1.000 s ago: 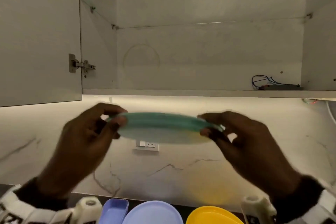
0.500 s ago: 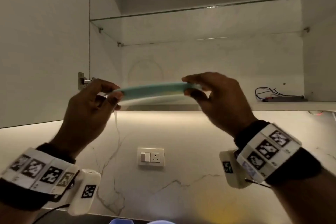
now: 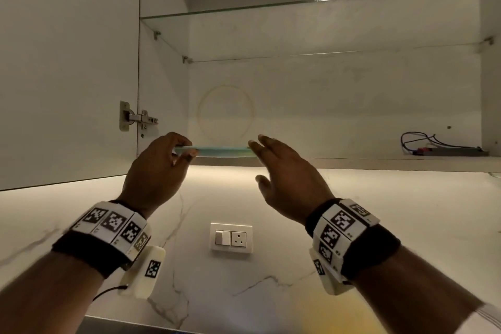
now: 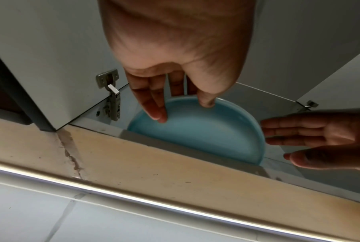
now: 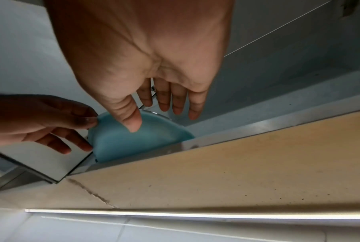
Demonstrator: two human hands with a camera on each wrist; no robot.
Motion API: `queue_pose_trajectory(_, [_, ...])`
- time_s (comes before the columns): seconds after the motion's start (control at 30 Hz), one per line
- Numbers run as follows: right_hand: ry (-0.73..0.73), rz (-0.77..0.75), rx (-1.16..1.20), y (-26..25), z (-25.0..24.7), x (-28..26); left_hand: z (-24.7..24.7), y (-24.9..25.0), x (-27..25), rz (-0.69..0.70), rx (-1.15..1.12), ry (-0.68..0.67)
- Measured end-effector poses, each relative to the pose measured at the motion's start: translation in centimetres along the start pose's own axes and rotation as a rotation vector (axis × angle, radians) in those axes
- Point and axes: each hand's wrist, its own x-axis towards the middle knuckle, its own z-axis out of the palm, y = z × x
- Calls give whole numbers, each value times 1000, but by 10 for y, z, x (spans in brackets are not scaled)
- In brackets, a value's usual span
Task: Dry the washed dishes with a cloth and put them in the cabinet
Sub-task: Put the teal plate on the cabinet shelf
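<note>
One teal plate point(image 3: 222, 151) lies flat on the bottom shelf point(image 3: 352, 162) of the open wall cabinet point(image 3: 311, 84), toward the shelf's left end and close to its front edge; it is the only dish seen in there. From below, in the left wrist view, the plate point(image 4: 206, 131) shows as a blue half-disc behind the shelf's front lip.

At the plate's 9 o'clock, the left hand point(image 3: 156, 171) pinches the rim, thumb over the top edge and fingers point(image 4: 154, 108) curled down against the underside. At its 3 o'clock, the right hand point(image 3: 287, 179) is spread with straight fingers point(image 4: 282, 129) whose tips sit just beside the rim; whether they touch it cannot be told. In the right wrist view the right hand's thumb point(image 5: 131, 119) crosses in front of the plate point(image 5: 137, 144) and the other fingers point past it into the cabinet.

Above the plate a glass shelf point(image 3: 298, 8) spans the cabinet, with nothing visible on it. At the far 3 o'clock end of the bottom shelf lies a dark flat unit with a loop of blue wires point(image 3: 417, 141). The cabinet door point(image 3: 67, 62) stands swung open at 9 o'clock, carried on a metal hinge point(image 3: 135, 116).

Below the cabinet, at 6 o'clock, a white switch and socket plate point(image 3: 231, 238) is set in the marbled wall point(image 3: 406, 211).
</note>
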Motion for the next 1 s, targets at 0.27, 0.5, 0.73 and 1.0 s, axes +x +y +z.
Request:
queue_pose_trajectory(0.27, [-142,8,-85,1,37,28,22,-16,-14,132,350,65])
queue_pose_trajectory(0.5, [-173,38,-187,-9,59,46,37,-21,-19,121,361,-93])
queue_pose_trajectory(0.73, [-209,42,-201,-10,65,59,42,-29,-15,62,341,-137])
queue_pose_trajectory(1.0, [-198,14,-169,-7,59,50,41,-23,-25,14,323,-110])
